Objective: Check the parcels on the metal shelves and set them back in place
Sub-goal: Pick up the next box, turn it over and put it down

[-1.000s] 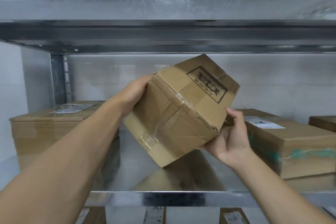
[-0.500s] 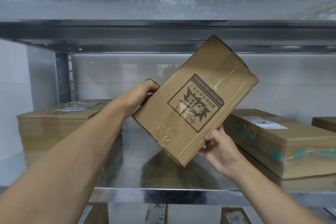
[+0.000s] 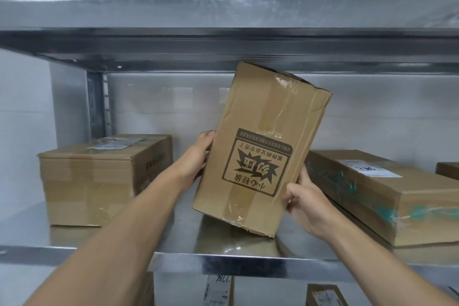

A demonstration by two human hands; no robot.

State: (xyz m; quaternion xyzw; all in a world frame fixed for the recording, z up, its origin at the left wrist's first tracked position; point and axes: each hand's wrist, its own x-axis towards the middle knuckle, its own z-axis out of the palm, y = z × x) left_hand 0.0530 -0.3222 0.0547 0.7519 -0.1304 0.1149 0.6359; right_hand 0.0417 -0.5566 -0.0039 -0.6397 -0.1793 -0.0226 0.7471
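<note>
Two hands: the left hand [image 3: 198,156] and the right hand [image 3: 305,199] both hold one brown parcel [image 3: 260,151].
Left hand: on the left side of the parcel, with the fingers curled round behind it.
Right hand: at the low right corner of the parcel, thumb on the front, fingers curled round the back.
Parcel: held up on end and tipped a bit to the right. It has a black print that is upside down and shiny clear tape.
Shelf [image 3: 173,259]: shiny metal, just under the parcel. I cannot tell if the parcel's low corner touches it.
Small parcels [image 3: 218,290]: lower than the parcel, under the shelf, with white labels.
Big box [image 3: 99,176]: left of the parcel and apart from it, flat on the shelf, white label on top.
Long box [image 3: 397,194]: right of the parcel, flat on the shelf, with a white label and green marks.
Corner box [image 3: 448,170]: far right of the parcel; only a bit shows.
Post [image 3: 95,104]: metal, behind and left of the parcel.
Top shelf [image 3: 223,40]: above the parcel.
</note>
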